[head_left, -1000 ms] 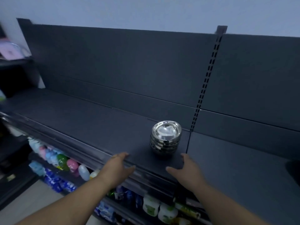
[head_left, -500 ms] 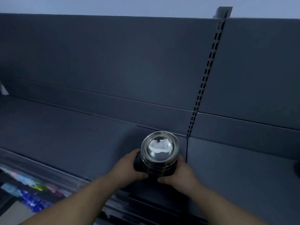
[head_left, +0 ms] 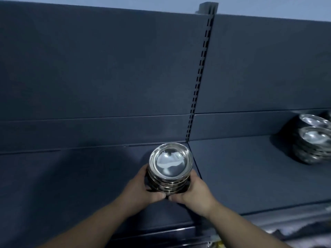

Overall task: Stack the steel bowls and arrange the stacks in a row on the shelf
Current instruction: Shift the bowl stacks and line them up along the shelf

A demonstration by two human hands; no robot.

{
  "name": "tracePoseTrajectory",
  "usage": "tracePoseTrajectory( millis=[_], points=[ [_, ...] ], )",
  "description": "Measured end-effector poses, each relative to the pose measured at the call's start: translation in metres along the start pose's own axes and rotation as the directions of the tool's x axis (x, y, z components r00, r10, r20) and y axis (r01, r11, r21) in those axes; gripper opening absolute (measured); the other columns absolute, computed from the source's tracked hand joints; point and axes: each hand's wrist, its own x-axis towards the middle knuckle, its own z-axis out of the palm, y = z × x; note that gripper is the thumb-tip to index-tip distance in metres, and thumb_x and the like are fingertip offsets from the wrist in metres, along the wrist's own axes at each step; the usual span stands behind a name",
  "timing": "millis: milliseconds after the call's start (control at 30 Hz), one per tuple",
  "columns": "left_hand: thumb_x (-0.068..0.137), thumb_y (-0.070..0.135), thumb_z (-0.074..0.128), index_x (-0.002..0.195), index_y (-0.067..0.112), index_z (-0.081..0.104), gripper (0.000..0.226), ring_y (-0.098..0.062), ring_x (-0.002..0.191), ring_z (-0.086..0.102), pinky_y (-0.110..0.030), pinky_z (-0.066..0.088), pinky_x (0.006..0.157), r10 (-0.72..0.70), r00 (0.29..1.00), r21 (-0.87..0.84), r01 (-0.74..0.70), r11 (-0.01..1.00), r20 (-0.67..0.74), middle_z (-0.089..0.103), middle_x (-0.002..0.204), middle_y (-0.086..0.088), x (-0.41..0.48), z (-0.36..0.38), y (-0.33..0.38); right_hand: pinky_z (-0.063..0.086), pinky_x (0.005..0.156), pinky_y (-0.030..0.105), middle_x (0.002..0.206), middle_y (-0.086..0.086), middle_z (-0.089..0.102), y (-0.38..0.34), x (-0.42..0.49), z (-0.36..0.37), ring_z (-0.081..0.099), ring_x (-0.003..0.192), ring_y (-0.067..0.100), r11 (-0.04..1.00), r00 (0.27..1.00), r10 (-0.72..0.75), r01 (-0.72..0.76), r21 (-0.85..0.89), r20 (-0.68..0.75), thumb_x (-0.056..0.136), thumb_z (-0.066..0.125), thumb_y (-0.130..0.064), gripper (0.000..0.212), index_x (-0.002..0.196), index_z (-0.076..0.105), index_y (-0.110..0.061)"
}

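Nearest me, both forearms [head_left: 93, 224] ran off the bottom edge, and a blurred patch of goods [head_left: 286, 235] under the shelf lip at lower right was too smeared for me to name. The left hand [head_left: 141, 189] and right hand [head_left: 196, 192] were wrapped round the stack of steel bowls [head_left: 170, 166] from either side. Their fingers curled behind it out of sight, and the two thumbs nearly met at the front of its foot. They covered the base, so I could not tell whether the stack stood on the shelf [head_left: 71, 185] or hung just clear of it, and the rims sat too close together for me to count the bowls. The stack's long axis was upright, bowls nested mouths up, the top one showing me its shiny inside. It was just left of the seam between two shelf boards, below the slotted upright [head_left: 200, 77] in the dark back panel [head_left: 98, 68]. Far to the right, well apart, two more stacks [head_left: 312, 140] stood one behind the other, the rear one cut by the frame edge.
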Motion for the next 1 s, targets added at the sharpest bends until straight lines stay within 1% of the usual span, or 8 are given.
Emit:
tracePoseTrajectory(
  millis=[100,200,333,533,700,800,900,1000],
  points=[
    [0.052,0.033,0.086,0.132,0.037,0.041,0.092,-0.008,0.097,0.07,-0.036,0.056,0.092,0.038,0.995,-0.03,-0.036,0.999,0.092,0.068,0.115,0.014,0.002,0.004,0.008,0.05,0.079,0.01,0.101,-0.015,0.069,0.003,-0.015,-0.005,0.064,0.095,-0.004,0.999,0.996,0.033,-0.031,0.03,-0.081,0.055,0.09,-0.019,0.081,0.122,0.047,-0.029],
    [0.063,0.02,0.087,0.131,0.042,0.036,0.088,-0.008,0.097,0.07,-0.033,0.055,0.092,0.084,0.982,-0.066,-0.074,0.995,0.169,0.065,0.117,0.019,0.007,0.018,0.02,0.053,0.087,0.021,0.103,-0.015,0.069,0.011,-0.028,-0.019,0.064,0.097,-0.001,0.996,0.984,0.08,-0.071,0.062,-0.157,0.052,0.09,-0.021,0.082,0.122,0.048,-0.029],
    [0.068,0.012,0.085,0.124,0.046,0.034,0.083,-0.013,0.095,0.072,-0.033,0.057,0.088,0.12,0.969,-0.115,-0.096,0.989,0.218,0.067,0.104,0.027,0.014,0.05,0.037,0.056,0.09,0.033,0.107,-0.012,0.068,0.023,-0.043,-0.048,0.065,0.101,0.006,0.99,0.966,0.125,-0.106,0.095,-0.225,0.047,0.09,-0.026,0.087,0.123,0.048,-0.031],
    [0.065,0.02,0.088,0.136,0.039,0.03,0.094,-0.01,0.094,0.071,-0.031,0.057,0.085,0.103,0.958,-0.112,-0.075,0.991,0.266,0.064,0.107,0.023,0.025,0.113,0.073,0.056,0.084,0.024,0.109,-0.012,0.067,0.052,-0.061,-0.111,0.064,0.102,0.005,0.988,0.956,0.117,-0.085,0.129,-0.267,0.054,0.09,-0.016,0.08,0.122,0.05,-0.028],
    [0.045,0.042,0.089,0.147,0.032,0.026,0.121,-0.01,0.097,0.071,-0.039,0.054,0.095,0.058,0.971,-0.09,-0.038,0.995,0.23,0.064,0.113,0.018,0.03,0.184,0.103,0.057,0.089,0.035,0.108,-0.011,0.068,0.085,-0.066,-0.181,0.065,0.104,0.009,0.992,0.966,0.088,-0.063,0.11,-0.244,0.042,0.088,-0.031,0.089,0.122,0.05,-0.03],
    [0.05,0.036,0.088,0.14,0.035,0.036,0.103,-0.005,0.102,0.067,-0.029,0.053,0.093,0.033,0.985,-0.082,-0.019,0.996,0.167,0.064,0.119,0.016,0.03,0.228,0.119,0.056,0.091,0.041,0.107,-0.012,0.069,0.105,-0.066,-0.223,0.066,0.102,0.01,0.996,0.977,0.061,-0.047,0.073,-0.202,0.04,0.087,-0.035,0.087,0.119,0.049,-0.035],
    [0.064,0.026,0.088,0.131,0.035,0.043,0.081,-0.002,0.109,0.059,-0.014,0.046,0.081,0.041,0.996,-0.035,-0.038,0.999,0.078,0.061,0.121,0.016,0.025,0.26,0.131,0.056,0.092,0.041,0.106,-0.013,0.069,0.119,-0.065,-0.255,0.065,0.103,0.009,0.999,0.988,0.03,-0.024,0.044,-0.149,0.04,0.087,-0.037,0.089,0.121,0.049,-0.035],
    [0.064,0.026,0.089,0.138,0.031,0.039,0.089,-0.001,0.111,0.054,-0.007,0.04,0.077,0.026,1.0,-0.032,-0.026,0.999,-0.009,0.056,0.127,0.012,0.019,0.28,0.138,0.056,0.091,0.042,0.105,-0.01,0.071,0.128,-0.061,-0.274,0.067,0.102,0.011,0.999,0.997,0.006,-0.003,0.037,-0.078,0.041,0.086,-0.037,0.089,0.122,0.05,-0.033]
  ],
)
